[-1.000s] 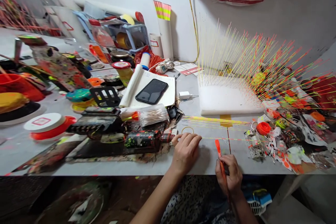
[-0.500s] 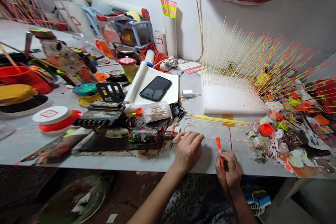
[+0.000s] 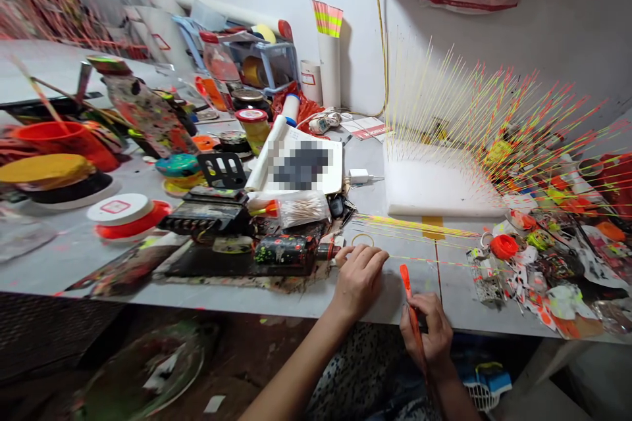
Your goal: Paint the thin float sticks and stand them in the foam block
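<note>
My left hand [image 3: 362,276] is at the right end of a paint-speckled black cylinder, apparently a small motor [image 3: 286,255], fingers closed. A thin striped stick [image 3: 444,262] in yellow-green and orange runs out rightward from those fingers; their grip on it is partly hidden. My right hand [image 3: 428,329] pinches an orange-stained paintbrush [image 3: 413,319], its bristles up and just below the stick, apart from it. Behind lie several thin yellow sticks [image 3: 415,225] on the table. Many painted sticks [image 3: 523,112] stand in a white foam block [image 3: 439,184].
A bag of cotton swabs [image 3: 302,210] and an open notebook [image 3: 333,177] lie behind the motor. Paint jars, lids and a bottle [image 3: 148,112] crowd the left. Paint-stained scraps [image 3: 557,296] and an orange cap [image 3: 503,247] are at the right. A basin [image 3: 143,368] is under the table.
The paintbrush tip has dropped slightly down and left, from at the striped stick to below it. My left hand stays by the motor. The camera view has turned slightly left.
</note>
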`<state>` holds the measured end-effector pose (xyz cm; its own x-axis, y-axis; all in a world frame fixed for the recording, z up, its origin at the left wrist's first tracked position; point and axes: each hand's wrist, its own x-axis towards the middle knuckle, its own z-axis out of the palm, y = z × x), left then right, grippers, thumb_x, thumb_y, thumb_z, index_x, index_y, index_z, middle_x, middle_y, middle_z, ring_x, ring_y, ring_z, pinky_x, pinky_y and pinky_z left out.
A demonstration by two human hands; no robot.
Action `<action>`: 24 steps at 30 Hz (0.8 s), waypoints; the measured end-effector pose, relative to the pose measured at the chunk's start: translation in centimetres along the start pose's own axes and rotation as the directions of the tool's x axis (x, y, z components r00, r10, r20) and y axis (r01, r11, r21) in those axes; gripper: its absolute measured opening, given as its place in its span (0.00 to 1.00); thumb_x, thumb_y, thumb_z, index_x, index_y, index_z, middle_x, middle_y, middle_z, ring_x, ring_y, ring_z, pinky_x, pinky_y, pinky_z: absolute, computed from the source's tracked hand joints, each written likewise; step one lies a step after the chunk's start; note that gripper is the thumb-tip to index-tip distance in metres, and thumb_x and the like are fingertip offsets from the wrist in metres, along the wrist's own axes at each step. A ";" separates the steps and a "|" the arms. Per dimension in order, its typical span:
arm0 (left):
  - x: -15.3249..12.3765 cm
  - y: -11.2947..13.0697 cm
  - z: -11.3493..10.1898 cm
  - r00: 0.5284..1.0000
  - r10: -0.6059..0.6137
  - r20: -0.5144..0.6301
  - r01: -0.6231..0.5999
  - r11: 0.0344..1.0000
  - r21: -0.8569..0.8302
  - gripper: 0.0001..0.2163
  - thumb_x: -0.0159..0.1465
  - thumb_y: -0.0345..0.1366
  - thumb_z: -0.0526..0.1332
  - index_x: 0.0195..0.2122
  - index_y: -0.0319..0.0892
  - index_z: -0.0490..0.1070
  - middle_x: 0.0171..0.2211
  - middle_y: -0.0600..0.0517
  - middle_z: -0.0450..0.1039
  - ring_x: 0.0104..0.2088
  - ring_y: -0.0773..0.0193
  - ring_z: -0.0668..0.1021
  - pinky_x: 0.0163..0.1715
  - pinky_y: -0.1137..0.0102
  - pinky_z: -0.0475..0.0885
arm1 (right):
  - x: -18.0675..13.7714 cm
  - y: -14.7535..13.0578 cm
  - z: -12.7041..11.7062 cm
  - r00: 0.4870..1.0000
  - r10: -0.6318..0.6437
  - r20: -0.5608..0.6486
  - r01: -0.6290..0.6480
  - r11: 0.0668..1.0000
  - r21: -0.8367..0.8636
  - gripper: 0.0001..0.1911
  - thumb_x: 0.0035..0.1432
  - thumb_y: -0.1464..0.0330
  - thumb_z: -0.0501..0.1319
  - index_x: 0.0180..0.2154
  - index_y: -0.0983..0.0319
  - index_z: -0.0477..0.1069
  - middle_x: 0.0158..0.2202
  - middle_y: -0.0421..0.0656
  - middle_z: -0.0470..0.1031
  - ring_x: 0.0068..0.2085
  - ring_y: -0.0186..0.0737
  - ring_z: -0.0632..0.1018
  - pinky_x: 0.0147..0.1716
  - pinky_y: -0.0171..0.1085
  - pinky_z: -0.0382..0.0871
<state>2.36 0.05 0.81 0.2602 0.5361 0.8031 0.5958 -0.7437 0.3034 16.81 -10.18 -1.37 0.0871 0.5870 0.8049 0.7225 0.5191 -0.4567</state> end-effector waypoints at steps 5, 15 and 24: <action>0.0 0.0 0.0 1.000 0.004 0.002 -0.004 1.000 0.008 0.08 0.67 0.27 0.54 0.37 0.44 0.71 0.32 0.55 0.79 0.34 0.66 0.76 0.44 0.64 0.58 | 0.4 -0.3 0.9 1.000 0.012 -0.013 -0.012 1.000 -0.018 0.11 0.63 0.77 0.58 0.45 0.59 0.69 0.35 0.43 0.75 0.35 0.38 0.77 0.35 0.37 0.76; 0.0 0.2 -0.1 1.000 -0.020 -0.006 0.020 1.000 0.002 0.09 0.68 0.26 0.53 0.37 0.44 0.71 0.33 0.55 0.79 0.34 0.67 0.77 0.44 0.64 0.58 | 0.3 0.2 1.6 1.000 0.030 0.006 -0.030 0.997 -0.069 0.09 0.65 0.76 0.57 0.45 0.59 0.69 0.35 0.43 0.76 0.36 0.38 0.78 0.37 0.37 0.76; -0.2 0.1 -0.2 1.000 -0.014 -0.010 0.014 1.000 -0.022 0.09 0.69 0.27 0.52 0.37 0.43 0.71 0.33 0.54 0.78 0.35 0.66 0.76 0.44 0.64 0.59 | 0.4 -0.3 1.6 0.999 0.032 -0.025 -0.033 0.998 -0.048 0.09 0.65 0.76 0.57 0.44 0.60 0.70 0.33 0.42 0.75 0.34 0.37 0.78 0.35 0.35 0.75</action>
<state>2.24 -0.25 0.77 0.2444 0.5425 0.8037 0.5827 -0.7446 0.3254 15.59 -9.08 -1.48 0.1269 0.5877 0.7991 0.7512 0.4692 -0.4643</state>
